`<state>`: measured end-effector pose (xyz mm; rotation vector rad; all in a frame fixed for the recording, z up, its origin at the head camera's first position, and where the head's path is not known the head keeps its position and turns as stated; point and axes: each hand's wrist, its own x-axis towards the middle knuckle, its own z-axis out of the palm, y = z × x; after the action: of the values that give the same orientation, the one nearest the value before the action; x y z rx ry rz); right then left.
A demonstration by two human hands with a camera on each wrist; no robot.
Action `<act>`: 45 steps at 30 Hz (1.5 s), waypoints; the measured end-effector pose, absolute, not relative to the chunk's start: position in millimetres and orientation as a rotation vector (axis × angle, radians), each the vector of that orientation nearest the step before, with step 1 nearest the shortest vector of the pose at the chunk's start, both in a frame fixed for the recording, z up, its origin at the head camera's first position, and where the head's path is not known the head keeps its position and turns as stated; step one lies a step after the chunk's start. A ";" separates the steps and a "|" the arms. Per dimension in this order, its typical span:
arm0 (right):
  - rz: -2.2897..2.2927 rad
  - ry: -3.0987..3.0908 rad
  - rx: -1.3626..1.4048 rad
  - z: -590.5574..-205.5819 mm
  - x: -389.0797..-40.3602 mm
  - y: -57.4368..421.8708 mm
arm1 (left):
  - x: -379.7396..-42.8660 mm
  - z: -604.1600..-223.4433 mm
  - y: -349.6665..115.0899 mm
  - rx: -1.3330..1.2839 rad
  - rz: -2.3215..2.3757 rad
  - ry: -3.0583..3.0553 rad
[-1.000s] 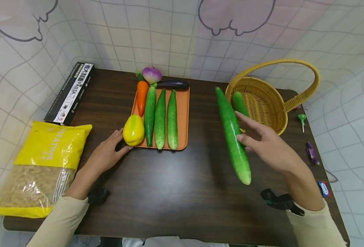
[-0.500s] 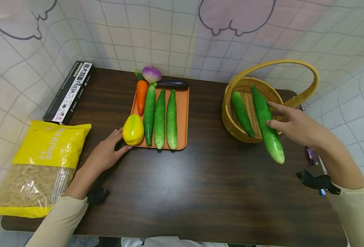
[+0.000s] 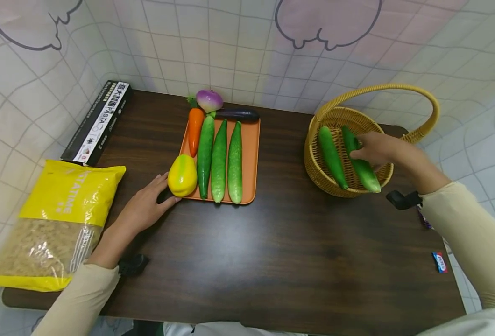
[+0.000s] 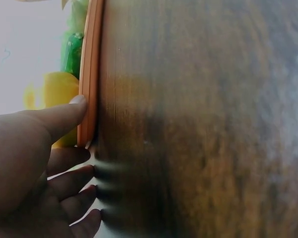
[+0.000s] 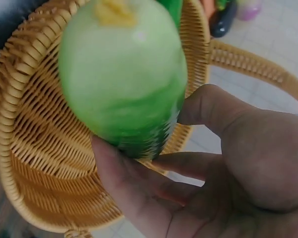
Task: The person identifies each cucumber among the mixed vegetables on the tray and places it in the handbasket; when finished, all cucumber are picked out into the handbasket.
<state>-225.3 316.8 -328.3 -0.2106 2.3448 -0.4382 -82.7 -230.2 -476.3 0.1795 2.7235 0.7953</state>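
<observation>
My right hand grips a green cucumber between thumb and fingers, inside the wicker basket. Its pale end points toward me over the basket's near rim. Another cucumber lies to its left in the same basket. My left hand rests on the table at the near left corner of the orange tray, thumb against the tray's edge in the left wrist view. Beside those fingers sits a yellow pepper-like vegetable. Several cucumbers lie side by side on the tray.
A carrot, an eggplant and a purple onion-like vegetable sit at the tray's far end. Left are a yellow pasta bag and a black pasta box. The basket handle arches up. A small wrapper lies far right.
My right hand has carried the cucumber rightward from beside the basket, then lowered it into the basket to the right of the other one. My left hand has stayed at the tray corner.
</observation>
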 end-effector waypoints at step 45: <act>-0.582 2.474 -0.603 -360.3 -170.0 145.2 | -82.1 -474.0 -230.9 0.189 0.791 2.725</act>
<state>-170.0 145.2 -360.3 -0.6030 2.4743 -0.5819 -82.1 -230.9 -474.0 0.1886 2.7248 0.7911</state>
